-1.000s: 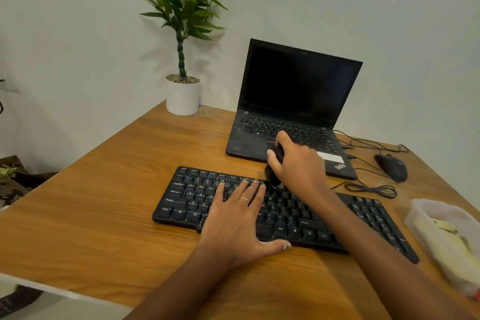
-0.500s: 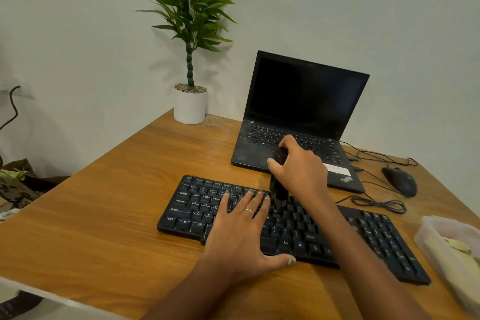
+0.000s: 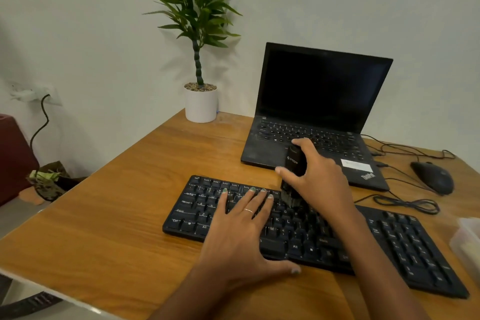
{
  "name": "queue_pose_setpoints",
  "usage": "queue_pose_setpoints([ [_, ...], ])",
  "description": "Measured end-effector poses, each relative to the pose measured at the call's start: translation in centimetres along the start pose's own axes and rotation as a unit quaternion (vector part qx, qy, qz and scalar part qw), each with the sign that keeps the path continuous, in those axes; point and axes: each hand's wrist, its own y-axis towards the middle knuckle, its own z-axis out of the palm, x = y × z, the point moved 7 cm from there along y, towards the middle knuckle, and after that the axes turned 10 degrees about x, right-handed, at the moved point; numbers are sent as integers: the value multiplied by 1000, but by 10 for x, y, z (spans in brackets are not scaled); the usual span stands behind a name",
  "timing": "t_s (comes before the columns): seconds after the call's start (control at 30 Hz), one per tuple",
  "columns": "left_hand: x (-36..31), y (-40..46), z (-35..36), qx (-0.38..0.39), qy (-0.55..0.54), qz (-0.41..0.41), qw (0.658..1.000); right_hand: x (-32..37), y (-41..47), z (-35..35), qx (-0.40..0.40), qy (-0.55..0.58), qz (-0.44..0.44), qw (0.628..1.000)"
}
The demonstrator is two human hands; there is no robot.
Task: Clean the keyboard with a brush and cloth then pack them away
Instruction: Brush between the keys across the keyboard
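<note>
The black keyboard (image 3: 298, 226) lies flat on the wooden table (image 3: 109, 228), just in front of the open laptop (image 3: 319, 117); the left hand (image 3: 241, 231) lies on the keys with its fingers spread out straight, pressing down to keep the board from sliding; the right hand (image 3: 319, 179) has its fingers and thumb curled round a small black brush (image 3: 293, 176), which stands nearly upright with its bristles touching the top rows of keys. The brush looks light and stiff in the handle, soft at the tip; I think the best place to hold it is the thick handle, up high, as the hand does now. The keyboard looks light and hard, and its keys could pop off if rubbed too roughly; gentle strokes seem wise. A clear box (image 3: 467, 244) sits at the right edge; I cannot tell if the cloth is in it.
</note>
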Motion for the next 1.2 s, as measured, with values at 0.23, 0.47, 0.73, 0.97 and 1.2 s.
queue_pose_setpoints([
  [0.23,20,-15,-5,0,-5,-28,1000,10,-4,11,-8,61,-53,997],
  [0.47,20,-14,-4,0,-6,-33,999,3,0,8,82,58,-32,994],
  [0.73,22,-13,-2,-8,-10,-31,999,6,4,13,83,101,-32,991],
  [0.97,23,-11,-1,-10,-7,-30,999,16,-2,20,18,82,-10,996],
  [1.2,22,-11,1,-10,-6,-26,1000,5,-1,16,28,103,19,994],
])
